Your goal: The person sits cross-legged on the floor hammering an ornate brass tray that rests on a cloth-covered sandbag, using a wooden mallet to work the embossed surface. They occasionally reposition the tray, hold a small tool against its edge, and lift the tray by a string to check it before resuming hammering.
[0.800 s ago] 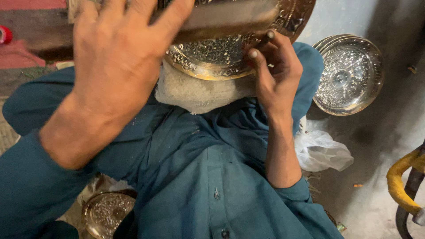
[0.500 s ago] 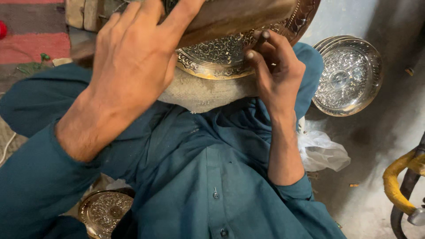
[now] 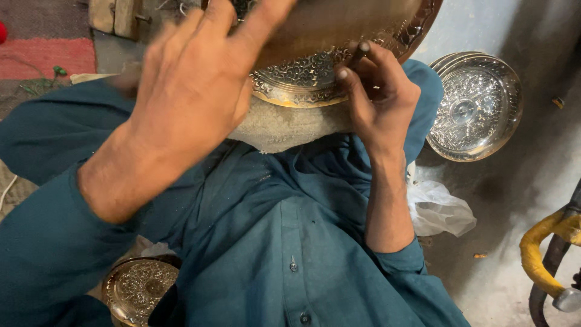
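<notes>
My left hand (image 3: 193,103) is up in front of my eyes and looks blurry. It is spread over a wide flat brown thing (image 3: 339,27); I cannot tell what that is, or if my fingers are closed on it. It hides most of the big engraved metal plate (image 3: 308,79) that lies on my lap.

The plate rests on a pale thick cloth pad (image 3: 284,127), I think so it sits soft and does not slip. My right hand (image 3: 378,100) is closed around a thin dark metal tool (image 3: 359,51). My fingers pinch it near the tip, and the tip points down at the flowery rim of the plate. I think I hold it low like that to keep it steady on the small pattern.

Beside my right arm, a stack of shiny silver plates (image 3: 475,115) lies on the grey floor (image 3: 532,181). A crumpled white plastic bag (image 3: 439,209) sits just by my elbow. Another engraved plate (image 3: 139,287) peeks out low by my left knee. A yellow-wrapped pipe (image 3: 541,239) stands at the far right. My teal shirt (image 3: 272,242) fills the middle.
</notes>
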`<state>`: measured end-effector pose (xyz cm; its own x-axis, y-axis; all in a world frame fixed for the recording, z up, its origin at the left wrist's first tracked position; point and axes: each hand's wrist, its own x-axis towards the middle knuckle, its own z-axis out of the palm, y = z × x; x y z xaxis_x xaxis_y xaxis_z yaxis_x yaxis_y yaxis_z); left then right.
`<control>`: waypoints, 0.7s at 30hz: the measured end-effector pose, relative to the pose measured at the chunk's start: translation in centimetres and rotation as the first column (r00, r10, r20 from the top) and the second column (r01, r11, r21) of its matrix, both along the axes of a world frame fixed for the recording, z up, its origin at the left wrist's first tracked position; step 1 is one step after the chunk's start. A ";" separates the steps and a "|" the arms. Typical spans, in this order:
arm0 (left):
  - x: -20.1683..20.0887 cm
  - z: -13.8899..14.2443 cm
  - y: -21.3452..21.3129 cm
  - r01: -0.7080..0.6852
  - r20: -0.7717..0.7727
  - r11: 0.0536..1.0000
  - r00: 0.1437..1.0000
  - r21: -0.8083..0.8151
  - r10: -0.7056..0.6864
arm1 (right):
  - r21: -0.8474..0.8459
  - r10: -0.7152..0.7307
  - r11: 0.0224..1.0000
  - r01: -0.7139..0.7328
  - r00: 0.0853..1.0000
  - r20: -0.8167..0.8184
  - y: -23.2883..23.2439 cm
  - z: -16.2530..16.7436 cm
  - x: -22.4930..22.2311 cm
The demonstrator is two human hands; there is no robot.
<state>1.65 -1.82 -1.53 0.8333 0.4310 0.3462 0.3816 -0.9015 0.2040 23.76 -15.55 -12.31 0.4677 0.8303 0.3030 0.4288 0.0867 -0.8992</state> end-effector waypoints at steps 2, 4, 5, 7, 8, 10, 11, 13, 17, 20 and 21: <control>0.2 -0.3 -0.2 -0.060 -0.109 0.971 0.990 0.230 0.087 | -0.056 -0.004 0.998 0.006 0.999 0.045 -0.2 0.3 0.0; 0.2 -0.4 -0.1 -0.057 -0.091 0.974 0.993 0.218 0.079 | -0.053 -0.001 0.999 0.004 0.998 0.061 0.0 0.4 0.1; 0.1 -0.4 -0.1 -0.025 -0.025 0.996 0.999 0.084 0.027 | -0.030 0.003 1.000 -0.002 0.999 0.049 0.0 0.5 0.0; 0.3 -0.5 -0.1 -0.022 -0.026 0.997 0.999 0.080 0.024 | -0.026 0.015 1.000 -0.013 0.998 0.055 0.0 0.5 0.1; 0.3 -0.6 -0.1 -0.051 -0.093 0.976 0.993 0.211 0.072 | -0.043 0.020 0.999 -0.017 0.997 0.072 -0.1 0.5 0.1; 0.3 -0.7 0.0 -0.056 -0.088 0.974 0.993 0.222 0.077 | -0.037 0.031 0.999 -0.030 0.999 0.045 0.0 0.4 0.1; 0.2 -0.7 0.1 -0.022 -0.014 0.994 1.000 0.103 0.024 | -0.013 0.027 1.000 -0.027 1.000 0.003 0.1 0.3 0.1; 0.1 -0.8 0.2 -0.011 -0.002 0.994 1.000 0.112 0.012 | -0.010 0.033 0.999 -0.034 0.999 -0.007 0.0 0.2 0.1; 0.0 -0.8 0.3 -0.015 -0.013 0.997 1.000 0.077 0.016 | -0.010 0.042 0.999 -0.042 0.999 -0.021 0.0 0.1 0.2; 0.1 -0.7 0.3 -0.039 -0.075 0.969 0.995 0.245 0.059 | -0.035 0.059 0.998 -0.060 0.998 -0.016 0.0 0.2 0.3; 0.1 -0.6 0.3 -0.045 -0.081 0.967 0.994 0.251 0.067 | -0.053 0.075 0.996 -0.075 0.997 0.007 0.0 0.3 0.3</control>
<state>1.77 -1.49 -2.13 0.8422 0.3877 0.3746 0.4393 -0.8963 -0.0600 24.10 -15.57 -12.02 0.4009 0.8778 0.2620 0.4305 0.0720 -0.8997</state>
